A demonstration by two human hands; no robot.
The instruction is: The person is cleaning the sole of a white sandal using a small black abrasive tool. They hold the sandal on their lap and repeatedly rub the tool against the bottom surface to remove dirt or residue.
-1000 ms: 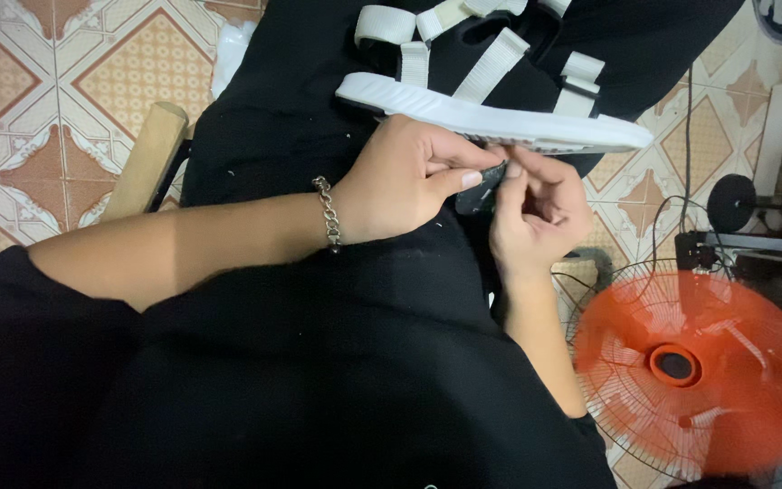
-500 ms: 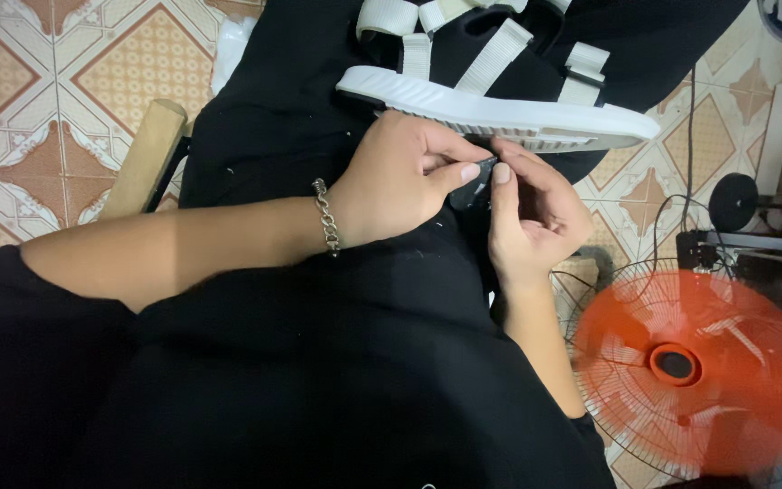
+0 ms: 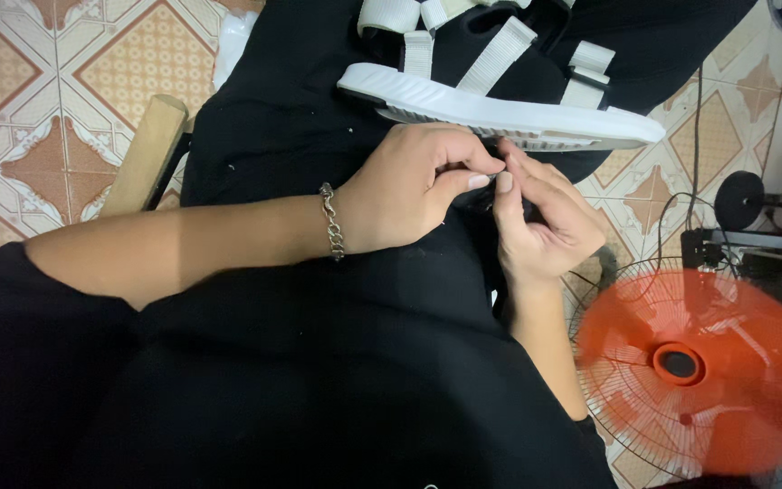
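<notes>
Head view, read from left to right. At far left, a patterned tile floor [image 3: 38, 100] in orange and cream carries a pale wooden handle [image 3: 147, 154] that lies at a slant beside the person's lap. The lap is draped in black fabric [image 3: 337, 362], which fills the middle of the view. The left forearm crosses this fabric from the left; a metal chain bracelet [image 3: 332, 222] circles the wrist. The left hand [image 3: 409, 186] is curled, its thumb and forefinger pressed together in a pinch at a fold of the black fabric, where they meet the fingertips of the right hand [image 3: 540, 222]. The right hand is likewise curled, its thumb and forefinger pinched at the same point; whether either grip holds anything smaller than the fabric itself cannot be told, as the spot is hidden by the fingers. Just beyond the two hands, a white sandal [image 3: 500, 100] with broad white straps rests on the black fabric, its sole turned toward the viewer and lying close above the knuckles. At lower right, an orange fan [image 3: 690, 371] inside a wire guard stands on the floor, its blades blurred; dark cables [image 3: 694, 172] trail over the tiles above it.
</notes>
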